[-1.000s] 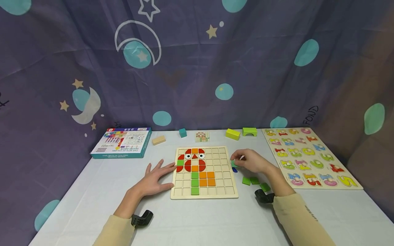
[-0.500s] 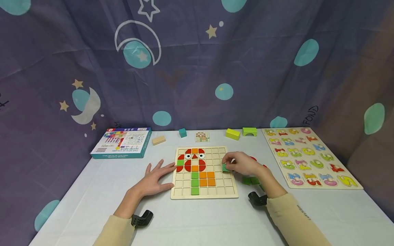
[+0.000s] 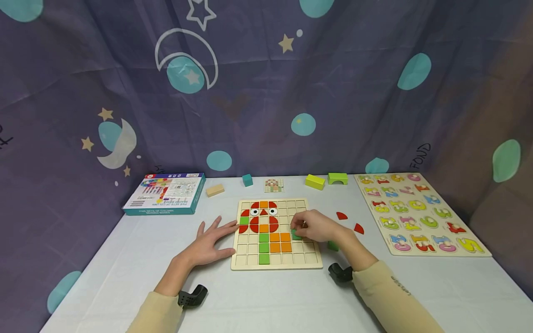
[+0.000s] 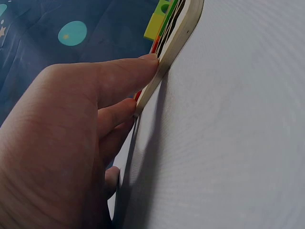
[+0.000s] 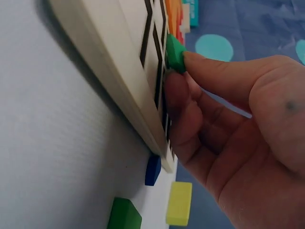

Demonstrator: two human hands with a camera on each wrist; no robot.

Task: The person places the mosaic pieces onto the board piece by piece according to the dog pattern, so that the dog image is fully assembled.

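Note:
A wooden grid board (image 3: 250, 263) lies flat on the table, carrying red, orange and green pieces and two eye pieces in a figure on its left half. My right hand (image 3: 318, 225) pinches a green square tile (image 3: 296, 234) over the board, just right of the orange squares (image 3: 280, 242). In the right wrist view, thumb and fingers hold that green tile (image 5: 175, 53) tilted, close against the grid. Fingers spread, my left hand (image 3: 210, 243) touches the board's left edge with thumb and fingertips; the left wrist view shows fingertips (image 4: 151, 58) on its rim.
Two red quarter-circle pieces (image 3: 359, 229) and a partly hidden green tile (image 3: 332, 245) lie right of the board. A blue piece (image 5: 153, 170) sits by its edge. Behind are a picture card (image 3: 273, 185), blocks (image 3: 315, 181) and a box (image 3: 164, 194). A number puzzle (image 3: 420, 215) lies right.
My right hand has moved left from beside the board to over it, carrying the green tile. The red quarter-circles have come into view behind it. My left hand has stayed in place.

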